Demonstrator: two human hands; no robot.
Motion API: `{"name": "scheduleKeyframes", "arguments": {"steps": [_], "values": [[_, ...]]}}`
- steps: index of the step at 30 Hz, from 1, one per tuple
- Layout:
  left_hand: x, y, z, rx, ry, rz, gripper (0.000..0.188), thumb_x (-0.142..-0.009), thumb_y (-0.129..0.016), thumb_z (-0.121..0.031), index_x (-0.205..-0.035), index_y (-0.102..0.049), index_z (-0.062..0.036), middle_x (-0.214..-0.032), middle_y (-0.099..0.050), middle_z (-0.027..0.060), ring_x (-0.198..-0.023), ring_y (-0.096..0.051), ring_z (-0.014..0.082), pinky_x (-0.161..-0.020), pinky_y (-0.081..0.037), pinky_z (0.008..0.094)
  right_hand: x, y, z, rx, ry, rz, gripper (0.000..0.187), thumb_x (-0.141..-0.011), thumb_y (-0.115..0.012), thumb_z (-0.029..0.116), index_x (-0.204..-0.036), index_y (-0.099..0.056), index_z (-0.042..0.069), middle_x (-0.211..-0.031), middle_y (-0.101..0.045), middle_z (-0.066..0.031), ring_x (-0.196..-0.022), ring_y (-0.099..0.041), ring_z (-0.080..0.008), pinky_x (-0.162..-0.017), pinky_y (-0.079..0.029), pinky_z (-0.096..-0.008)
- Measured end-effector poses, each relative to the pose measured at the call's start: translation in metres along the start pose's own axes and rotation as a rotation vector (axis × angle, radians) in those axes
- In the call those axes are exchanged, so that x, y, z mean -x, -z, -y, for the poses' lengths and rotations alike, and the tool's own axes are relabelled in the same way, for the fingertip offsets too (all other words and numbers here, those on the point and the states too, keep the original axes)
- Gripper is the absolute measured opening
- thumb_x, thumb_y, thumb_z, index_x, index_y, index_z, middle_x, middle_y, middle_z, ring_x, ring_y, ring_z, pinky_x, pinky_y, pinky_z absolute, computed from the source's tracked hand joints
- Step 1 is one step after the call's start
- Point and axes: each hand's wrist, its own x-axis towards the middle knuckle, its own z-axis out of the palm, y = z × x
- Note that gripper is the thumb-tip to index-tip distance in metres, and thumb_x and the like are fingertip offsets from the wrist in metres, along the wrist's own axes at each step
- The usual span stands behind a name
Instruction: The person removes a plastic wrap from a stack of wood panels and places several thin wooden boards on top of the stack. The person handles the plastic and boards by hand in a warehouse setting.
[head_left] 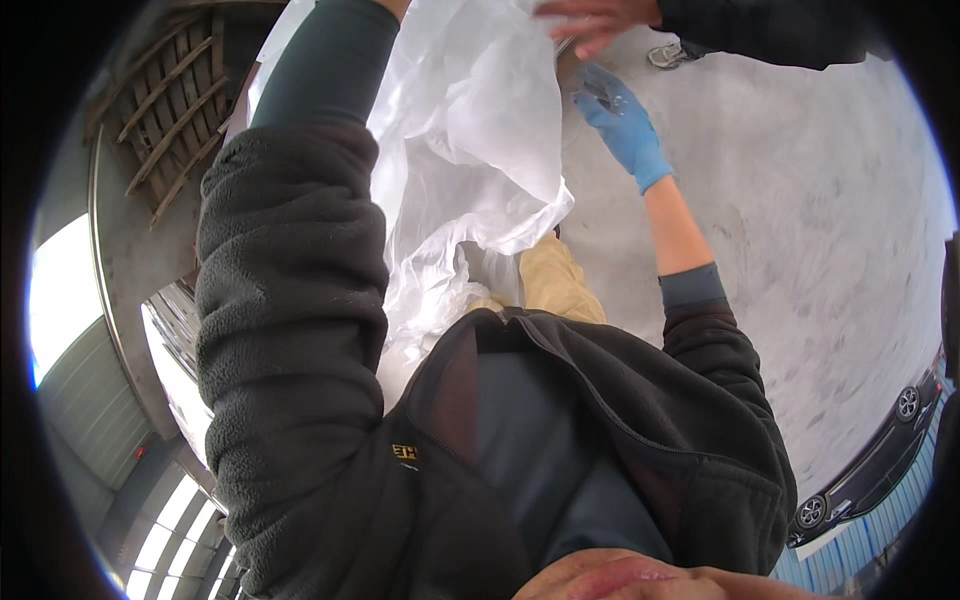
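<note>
My left arm reaches up past the top edge, so my left hand is out of sight. Beneath and beside that arm spreads a large sheet of thin, crumpled white plastic film (490, 130). My right hand (625, 130), in a blue glove, is just right of the film's upper right edge. Its fingers are curled around a small dark grey thing (602, 96), whose kind I cannot make out. Slightly above the glove is another person's bare hand (595, 22), with fingers spread, reaching in from the right in a dark sleeve (760, 30).
Wooden slatted pallets (175, 100) stand at the far left. A pale concrete floor (800, 210) stretches to the right. Someone's shoe (665, 56) is on it near the top. At the lower right a dark car (865, 470) is parked beside blue corrugated cladding (860, 550).
</note>
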Motion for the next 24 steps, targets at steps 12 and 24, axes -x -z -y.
{"name": "scheduleKeyframes", "arguments": {"steps": [12,24], "values": [[0.055,0.015,0.005,-0.018,0.496,-1.33,0.057,-0.094,-0.071,-0.043,-0.129,-0.064,0.0006,-0.123,-0.069,0.013,-0.115,-0.062,0.0202,-0.101,-0.046,0.0328,-0.018,-0.026,-0.103,-0.114,-0.302,-0.139,0.085,-0.084,-0.083,0.028,-0.149,-0.038,0.0,-0.14,-0.057,-0.0145,-0.126,-0.055,-0.0255,-0.108,-0.042,-0.0358],[0.259,-0.334,0.007,0.473,1.342,-0.191,0.094,-0.077,-0.085,-0.042,-0.151,-0.044,-0.0016,-0.124,-0.068,0.0183,-0.115,-0.065,0.029,-0.105,-0.047,0.0389,-0.053,-0.001,-0.227,-0.742,-0.549,-0.315,0.028,-0.091,-0.068,0.013,-0.116,-0.066,0.002,-0.11,-0.069,-0.0082,-0.106,-0.064,-0.0247,-0.099,-0.05,-0.0407]]}}
